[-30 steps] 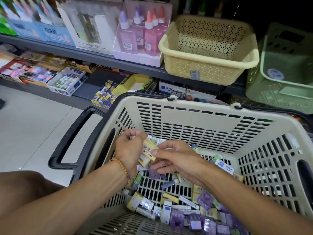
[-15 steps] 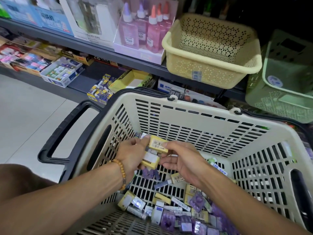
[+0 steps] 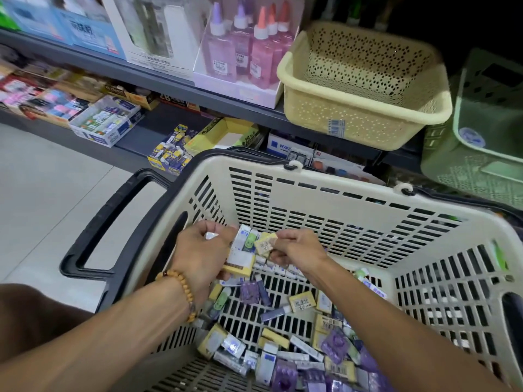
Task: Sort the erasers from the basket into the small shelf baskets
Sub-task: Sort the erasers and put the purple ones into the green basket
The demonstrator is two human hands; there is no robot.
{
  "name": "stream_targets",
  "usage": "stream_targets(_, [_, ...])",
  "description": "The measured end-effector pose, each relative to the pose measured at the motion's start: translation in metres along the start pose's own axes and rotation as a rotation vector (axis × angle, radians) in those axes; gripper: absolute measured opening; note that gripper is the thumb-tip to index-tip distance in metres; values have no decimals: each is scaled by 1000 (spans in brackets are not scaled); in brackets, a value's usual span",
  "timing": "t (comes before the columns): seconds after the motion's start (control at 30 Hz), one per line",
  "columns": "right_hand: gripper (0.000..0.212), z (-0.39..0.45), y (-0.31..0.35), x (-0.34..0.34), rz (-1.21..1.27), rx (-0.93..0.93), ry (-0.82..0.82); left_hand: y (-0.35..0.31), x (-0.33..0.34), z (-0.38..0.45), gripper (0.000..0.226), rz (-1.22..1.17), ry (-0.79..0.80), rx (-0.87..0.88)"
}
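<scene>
A big cream shopping basket (image 3: 325,193) with black handles fills the lower view. Several wrapped erasers (image 3: 302,355), yellow, white and purple, lie on its slotted floor. My left hand (image 3: 202,257), with a bead bracelet on the wrist, grips a stack of erasers (image 3: 240,256) above the basket floor. My right hand (image 3: 297,248) pinches a small yellow eraser (image 3: 266,244) with a barcode against that stack. On the shelf above stand a cream perforated small basket (image 3: 365,120) and a green small basket (image 3: 481,154).
Pink and purple glue bottles (image 3: 246,49) stand in a white display box left of the cream basket. Boxes of stationery (image 3: 104,123) line the lower shelf. Pale tiled floor (image 3: 42,199) lies to the left. The black basket handle (image 3: 110,222) sticks out left.
Both hands have stayed together over the basket while the left hand's stack has grown. The right hand has brought another yellow eraser against it. The view has shifted slightly.
</scene>
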State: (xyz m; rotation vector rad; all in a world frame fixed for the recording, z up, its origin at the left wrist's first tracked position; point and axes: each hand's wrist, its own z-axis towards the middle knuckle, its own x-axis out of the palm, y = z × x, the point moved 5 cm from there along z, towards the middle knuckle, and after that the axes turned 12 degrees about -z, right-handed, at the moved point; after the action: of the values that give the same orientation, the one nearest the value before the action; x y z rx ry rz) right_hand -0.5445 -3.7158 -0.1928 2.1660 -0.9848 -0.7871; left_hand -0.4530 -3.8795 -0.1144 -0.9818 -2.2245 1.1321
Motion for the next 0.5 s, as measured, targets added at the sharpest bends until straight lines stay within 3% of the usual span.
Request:
stream_targets(0.2, [12, -12, -13, -26, -42, -21, -170, -2, 2, 2, 15, 30, -17, 15])
stream_targets(0.5, [23, -15, -1, -14, -123, -55, -194, -3, 3, 3, 11, 44, -23, 27])
